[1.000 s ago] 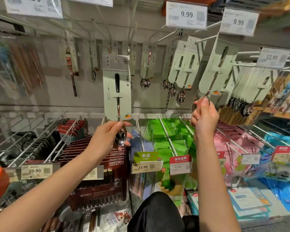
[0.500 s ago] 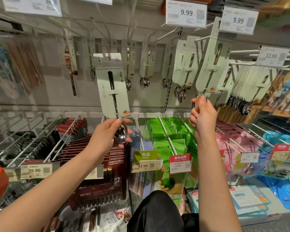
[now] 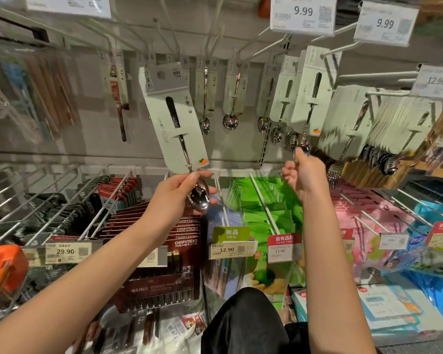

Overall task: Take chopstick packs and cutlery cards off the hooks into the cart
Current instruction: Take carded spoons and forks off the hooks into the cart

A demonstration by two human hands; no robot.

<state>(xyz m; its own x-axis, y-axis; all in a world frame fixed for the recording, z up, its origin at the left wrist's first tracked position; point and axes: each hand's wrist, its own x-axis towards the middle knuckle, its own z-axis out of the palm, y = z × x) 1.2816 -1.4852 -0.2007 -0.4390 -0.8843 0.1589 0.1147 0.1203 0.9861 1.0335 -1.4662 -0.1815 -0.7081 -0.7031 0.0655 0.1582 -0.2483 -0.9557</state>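
Left hand [image 3: 173, 198]: pinches the bowl of a spoon at the foot of a pale spoon card [image 3: 173, 116], which tilts with its top to the left, off any hook.
Right hand [image 3: 306, 175]: raised, fingers curled round the bowl of a carded spoon [image 3: 311, 98] hanging on a hook [image 3: 343, 48].
Upper hooks: more cutlery cards in a row; price tags [image 3: 303, 14] read 9.99.
Lower hooks: dark red chopstick packs [image 3: 187, 242], green packs [image 3: 264, 205], pink packs [image 3: 363, 215].
Cart [image 3: 3, 267]: orange corner at the left edge.
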